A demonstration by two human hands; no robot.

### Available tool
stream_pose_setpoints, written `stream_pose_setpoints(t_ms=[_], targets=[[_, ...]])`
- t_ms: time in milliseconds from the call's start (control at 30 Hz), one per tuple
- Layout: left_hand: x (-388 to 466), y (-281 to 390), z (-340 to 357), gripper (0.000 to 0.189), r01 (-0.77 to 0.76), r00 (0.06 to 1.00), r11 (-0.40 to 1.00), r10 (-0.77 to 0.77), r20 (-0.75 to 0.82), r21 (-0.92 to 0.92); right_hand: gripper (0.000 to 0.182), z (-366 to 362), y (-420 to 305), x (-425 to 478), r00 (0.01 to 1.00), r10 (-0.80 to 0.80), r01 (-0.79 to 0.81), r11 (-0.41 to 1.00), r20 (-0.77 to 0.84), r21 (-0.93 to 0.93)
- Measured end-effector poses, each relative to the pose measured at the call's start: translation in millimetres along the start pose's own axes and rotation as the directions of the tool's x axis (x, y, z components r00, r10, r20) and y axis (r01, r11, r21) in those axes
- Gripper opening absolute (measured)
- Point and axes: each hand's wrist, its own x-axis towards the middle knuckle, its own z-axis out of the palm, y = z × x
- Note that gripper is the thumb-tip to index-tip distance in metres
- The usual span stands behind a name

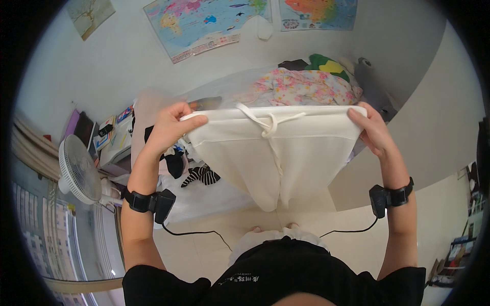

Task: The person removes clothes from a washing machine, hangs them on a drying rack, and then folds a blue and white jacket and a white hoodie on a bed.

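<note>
A pair of white drawstring trousers (245, 153) hangs stretched out in front of me, waistband at the top and legs downward. My left hand (174, 124) grips the left end of the waistband, with the thumb on the near side. At the other end, my right hand (371, 128) pinches the waistband corner. The white drawstring (270, 128) is looped at the middle of the waistband, its cord dangling between the legs. The lower ends of the legs fold back out of clear sight.
Behind the trousers is a bed with a floral cloth (306, 86), a striped black-and-white garment (201, 176) and a black garment (175, 163). A white fan (79, 168) stands at left by a cluttered desk (115, 149). A grey wall rises at right.
</note>
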Motion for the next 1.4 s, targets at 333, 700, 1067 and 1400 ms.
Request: stream_pose_setpoints(t_ms=[333, 700, 1067, 1400], targets=[[-6, 8, 7, 0.029, -0.113, 0.994, 0.993, 0.113, -0.003, 0.019, 0.016, -24, -1, -5, 0.795, -0.556, 0.582, 0.586, 0.243, -0.563], [-12, 11, 19, 0.026, -0.230, 0.973, 0.973, 0.230, 0.001, 0.002, 0.018, -37, 9, -8, 0.626, -0.711, 0.660, 0.265, 0.319, -0.703], [-10, 2, 18, 0.012, -0.604, 0.793, 0.704, 0.579, 0.191, 0.374, 0.012, -54, 29, -10, 0.872, -0.485, 0.447, 0.740, 0.062, -0.503], [-4, 0, 35, 0.024, 0.096, 0.968, 0.892, 0.020, 0.252, -0.441, 0.023, -34, 18, -2, 0.961, -0.111, 0.134, 0.988, -0.253, 0.073]])
